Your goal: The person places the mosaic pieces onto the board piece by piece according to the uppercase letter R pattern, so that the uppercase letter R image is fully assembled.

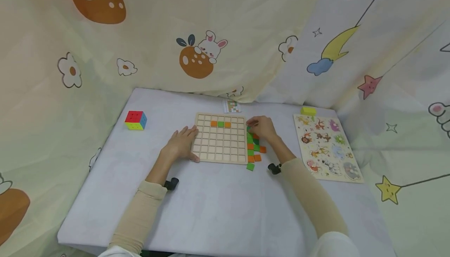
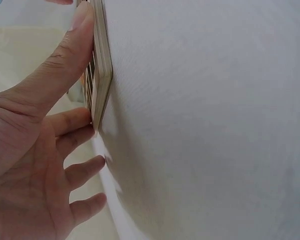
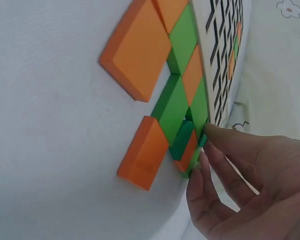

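My right grip (image 1: 262,127) holds a small dark green tile (image 3: 203,139) between thumb and fingertips, just off the right edge of the wooden grid board (image 1: 219,143), near its upper right corner. My left grip (image 1: 181,143) is not clenched: its fingers are spread and fairly straight, touching the left side of the board, with the thumb against the rim near the lower left corner.

The board lies flat on the desk (image 1: 211,206). I see three tiles seated in one row near its far side: an orange one (image 1: 214,124), a green one (image 1: 220,124) and another orange one (image 1: 227,125), side by side. The loose tiles (image 1: 250,152), orange and green, lie bunched along the board's right edge, a few of them set a little apart from the rest.

Just beyond the board I make out a card (image 1: 232,106) with a coloured square pattern. A puzzle cube (image 1: 134,120) sits well to the left; to the right are an animal picture board (image 1: 321,151) and a yellow block (image 1: 308,111) by its far edge.
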### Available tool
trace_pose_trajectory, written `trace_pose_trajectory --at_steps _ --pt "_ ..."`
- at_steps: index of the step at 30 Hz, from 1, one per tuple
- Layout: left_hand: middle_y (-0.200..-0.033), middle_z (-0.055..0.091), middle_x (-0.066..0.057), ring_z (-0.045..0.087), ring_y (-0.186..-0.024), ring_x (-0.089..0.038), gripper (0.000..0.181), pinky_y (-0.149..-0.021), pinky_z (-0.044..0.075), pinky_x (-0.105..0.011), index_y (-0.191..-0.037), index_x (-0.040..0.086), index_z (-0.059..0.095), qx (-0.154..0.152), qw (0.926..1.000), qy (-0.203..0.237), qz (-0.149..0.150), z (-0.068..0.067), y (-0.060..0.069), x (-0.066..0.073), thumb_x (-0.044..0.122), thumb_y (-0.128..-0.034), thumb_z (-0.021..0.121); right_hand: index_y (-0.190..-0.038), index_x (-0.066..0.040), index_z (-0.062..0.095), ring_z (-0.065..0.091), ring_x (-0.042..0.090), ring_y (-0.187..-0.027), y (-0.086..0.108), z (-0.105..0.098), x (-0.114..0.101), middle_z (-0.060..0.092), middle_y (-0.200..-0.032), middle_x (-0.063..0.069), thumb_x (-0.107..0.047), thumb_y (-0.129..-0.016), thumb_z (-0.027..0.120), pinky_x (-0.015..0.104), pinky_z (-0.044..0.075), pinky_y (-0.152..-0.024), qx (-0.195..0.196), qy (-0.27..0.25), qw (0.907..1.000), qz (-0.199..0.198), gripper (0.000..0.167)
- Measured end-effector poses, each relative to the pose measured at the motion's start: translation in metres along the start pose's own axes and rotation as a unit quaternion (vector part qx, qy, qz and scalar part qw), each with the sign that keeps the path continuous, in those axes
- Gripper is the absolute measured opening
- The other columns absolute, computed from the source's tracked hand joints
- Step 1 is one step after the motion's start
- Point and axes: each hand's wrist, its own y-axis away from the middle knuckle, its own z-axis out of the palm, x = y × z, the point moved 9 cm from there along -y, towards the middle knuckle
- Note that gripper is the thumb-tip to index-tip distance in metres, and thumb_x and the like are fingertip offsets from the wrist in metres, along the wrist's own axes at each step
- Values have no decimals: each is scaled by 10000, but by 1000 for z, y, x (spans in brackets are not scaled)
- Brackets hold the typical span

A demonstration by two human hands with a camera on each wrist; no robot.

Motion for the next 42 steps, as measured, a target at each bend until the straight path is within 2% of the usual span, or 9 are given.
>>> trace_pose_trajectory --at_steps 4,10,16,21,25,30,33,42 --pt "-1738 160 -128 114 -1597 -400 1277 -1270 103 -633 -1649 40 258 -31 10000 -8 -13 1 0 0 502 -677 945 -1189 -76 754 706 278 -1001 -1 1 3 770 -1032 80 -59 -875 819 439 587 -891 104 -59 9999 -55 321" --pt "-1737 164 -128 120 -1596 -400 1270 -1271 111 -632 -1647 41 267 -13 10000 -4 16 0 0 0 506 -677 943 -1161 -75 761 678 256 -849 -1 -4 1 748 -944 82 -74 -850 857 381 573 -752 244 -50 9996 -106 325" --pt "-1735 170 -131 124 -1595 -400 1276 -1269 113 -636 -1645 39 272 12 10000 11 -12 -2 1 0 505 -667 947 -1154 -63 767 684 257 -826 -1 -10 -3 754 -946 94 -100 -854 859 355 557 -699 320 -310 9989 -112 316" --pt "-1735 172 -134 126 -1595 -403 1274 -1268 116 -638 -1645 36 272 7 10000 -3 -11 -3 2 0 504 -669 945 -1150 -66 768 706 237 -794 -5 -13 -10 768 -931 81 -100 -858 864 336 567 -665 474 -410 9976 -308 309" --pt "-1732 180 -142 133 -1593 -406 1270 -1267 119 -637 -1641 29 277 12 10000 -18 0 -3 2 1 502 -671 946 -1137 -59 771 733 242 -798 -8 -11 -19 782 -928 86 -102 -861 867 375 605 -701 473 -463 9967 -463 296" --pt "-1731 180 -148 138 -1591 -409 1267 -1269 122 -632 -1639 23 278 14 10000 -13 -1 -4 3 3 500 -674 945 -1136 -55 769 747 260 -846 -12 -4 -26 791 -943 93 -112 -873 859 441 614 -847 379 -619 9962 -475 284" --pt "-1730 183 -153 144 -1589 -412 1259 -1268 127 -634 -1637 20 280 15 10000 -15 13 -4 3 3 494 -679 945 -1143 -47 767 746 267 -857 -14 2 -27 791 -939 93 -110 -876 857 460 605 -886 328 -754 9956 -445 289" --pt "-1727 195 -158 152 -1586 -418 1252 -1265 139 -639 -1634 20 289 9 10000 -61 31 -4 3 4 502 -680 940 -1125 -61 779 741 233 -833 -20 16 -31 787 -921 68 -128 -878 860 378 622 -765 279 -764 9959 -386 268"
